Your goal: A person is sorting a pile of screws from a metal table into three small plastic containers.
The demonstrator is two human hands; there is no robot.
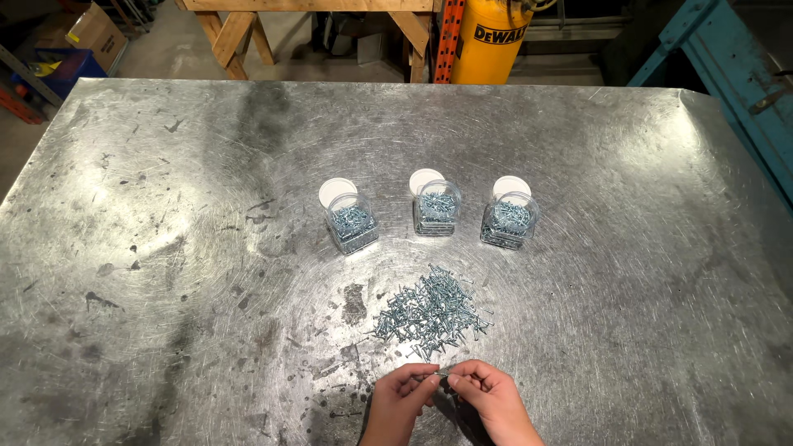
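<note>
Screw (440, 374): one small silver piece, pinched between the fingertips of both hands at the near edge of the table (165, 206). Left hand (402, 392) and right hand (487, 394): fingers curled, tips meeting on the screw. Pile of screws (431, 313): loose heap just beyond the hands. Three clear jars (436, 208): open, filled with screws, in a row behind the pile. White lids (337, 192): one behind each jar.
</note>
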